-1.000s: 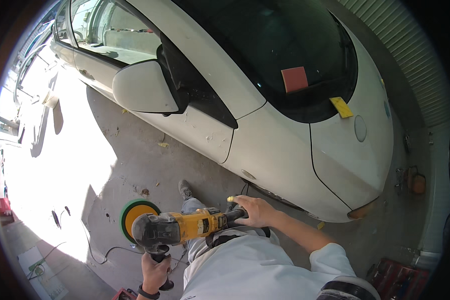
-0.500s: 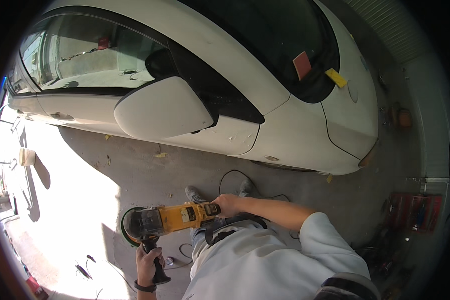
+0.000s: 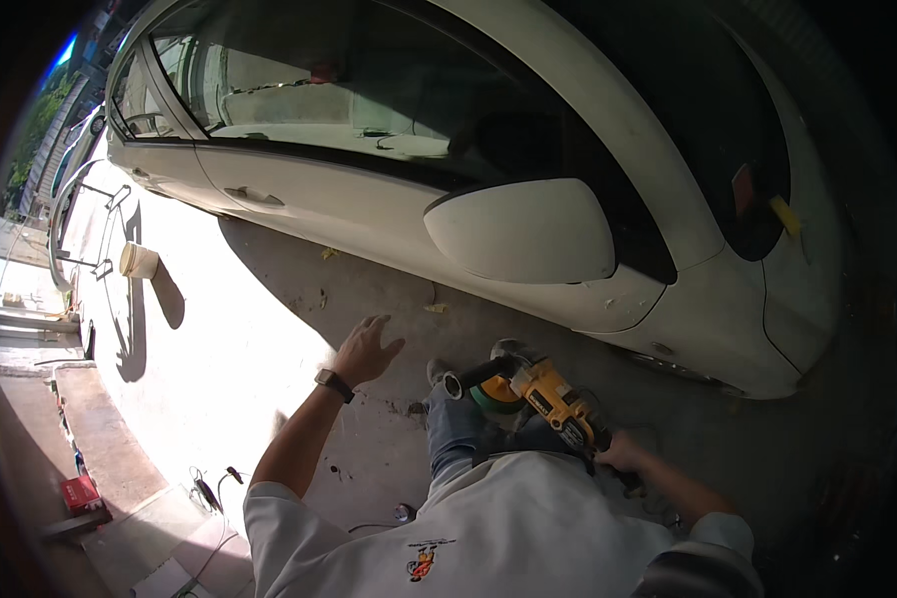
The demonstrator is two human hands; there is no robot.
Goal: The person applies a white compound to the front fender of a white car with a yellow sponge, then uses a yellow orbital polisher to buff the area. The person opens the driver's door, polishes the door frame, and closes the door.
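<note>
My right hand [image 3: 623, 452] is wrapped round the rear grip of a yellow and black polisher [image 3: 551, 394]. The polisher hangs in front of my legs, its round pad with a green edge [image 3: 498, 397] turned downward. A black side handle [image 3: 476, 377] sticks out from its head toward the left, and nobody holds it. My left hand [image 3: 365, 355], with a watch [image 3: 334, 384] on the wrist, reaches forward over the floor, empty, fingers apart. Ahead stands a white car [image 3: 369, 214]; its side mirror [image 3: 523, 231] is the part closest to my hands.
A whitish bucket [image 3: 140, 261] stands on the sunlit floor at left, near a metal rack [image 3: 65, 224]. A red box [image 3: 80, 493] and cables [image 3: 209, 488] lie at lower left. Red and yellow blocks [image 3: 785, 213] rest by the windscreen. Tape scraps [image 3: 436, 309] lie beside the car.
My left hand has let go of the polisher's side handle and moved forward, opening. The polisher has swung right in my right hand. The view has turned toward the car's rear.
</note>
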